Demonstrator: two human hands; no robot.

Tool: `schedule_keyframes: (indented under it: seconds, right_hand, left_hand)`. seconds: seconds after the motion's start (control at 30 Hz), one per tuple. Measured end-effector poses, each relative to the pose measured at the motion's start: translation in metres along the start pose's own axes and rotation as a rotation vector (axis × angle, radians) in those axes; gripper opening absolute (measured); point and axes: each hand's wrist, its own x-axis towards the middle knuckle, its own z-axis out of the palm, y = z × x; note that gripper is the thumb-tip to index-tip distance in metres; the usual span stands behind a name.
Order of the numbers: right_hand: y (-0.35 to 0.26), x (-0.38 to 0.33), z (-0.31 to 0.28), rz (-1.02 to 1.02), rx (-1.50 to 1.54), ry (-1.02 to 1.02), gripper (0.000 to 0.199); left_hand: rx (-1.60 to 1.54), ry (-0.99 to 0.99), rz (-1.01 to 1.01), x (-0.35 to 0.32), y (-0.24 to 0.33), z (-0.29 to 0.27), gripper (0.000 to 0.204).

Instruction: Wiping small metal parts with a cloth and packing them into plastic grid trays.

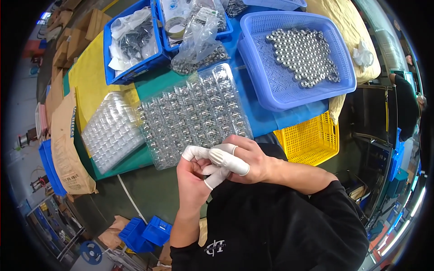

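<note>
My left hand (193, 174) and my right hand (244, 161) meet at the near edge of the table, both with white finger cots on several fingers. Their fingertips press together in a pinch. Whatever lies between them is hidden by the fingers. Just beyond my hands is a clear plastic blister tray (192, 115), its pockets filled with small metal parts. To its right stands a blue perforated basket (280, 101) holding many round silver metal parts (303, 54).
An empty-looking clear tray stack (110, 131) lies left of the filled tray. Behind are blue bins (131, 74) and a clear bag of metal parts (199, 56). A yellow crate (312, 140) sits below the table's right side. A brown paper sack (68, 144) stands left.
</note>
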Motion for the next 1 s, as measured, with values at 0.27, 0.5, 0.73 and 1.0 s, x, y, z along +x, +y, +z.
schedule_keyframes:
  seconds: [0.27, 0.5, 0.73, 1.0]
  right_hand:
    - [-0.008, 0.002, 0.003, 0.221, 0.047, 0.001, 0.059]
    - [-0.008, 0.006, 0.006, 0.3, 0.083, 0.063, 0.065]
    - [0.001, -0.005, 0.004, 0.488, 0.171, 0.061, 0.059]
    - [0.01, -0.022, -0.009, 0.747, 0.155, 0.105, 0.047]
  left_hand:
    - [0.384, 0.258, 0.222, 0.001, -0.001, 0.002, 0.036]
    - [0.754, 0.314, 0.468, 0.002, 0.004, -0.012, 0.034]
    - [1.062, 0.327, 0.676, 0.0, 0.013, -0.037, 0.036]
    - [1.105, 0.41, 0.645, -0.004, 0.01, -0.062, 0.036]
